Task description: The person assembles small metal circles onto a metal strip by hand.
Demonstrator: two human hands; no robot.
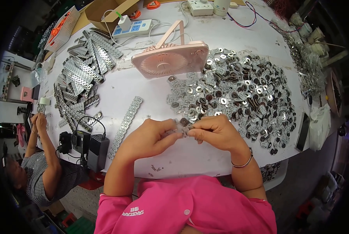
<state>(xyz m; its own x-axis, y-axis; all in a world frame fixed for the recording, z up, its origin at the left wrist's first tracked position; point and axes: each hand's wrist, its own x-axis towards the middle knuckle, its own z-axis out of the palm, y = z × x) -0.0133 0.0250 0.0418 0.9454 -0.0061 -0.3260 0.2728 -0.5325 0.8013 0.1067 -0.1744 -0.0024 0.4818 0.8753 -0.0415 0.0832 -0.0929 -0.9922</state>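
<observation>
My left hand [153, 136] and my right hand [218, 132] meet over the near middle of the table. Between their fingertips are small clear-and-metal pieces [185, 130], too small and partly covered to name. Both hands are closed in a pinch on them. A loose heap of small clear and silver parts with dark round centres [240, 89] spreads just beyond my right hand. Left of my left hand lies a long strip of joined metal pieces [124, 125], slanting away from me. More such strips [81, 74] are piled farther left.
A pink fan [168, 60] stands at the table's middle, with a power strip [133, 29] and cables behind it. Black power packs [97, 150] sit at the left edge. A white basket [64, 29] is far left. Another person [44, 160] works at left.
</observation>
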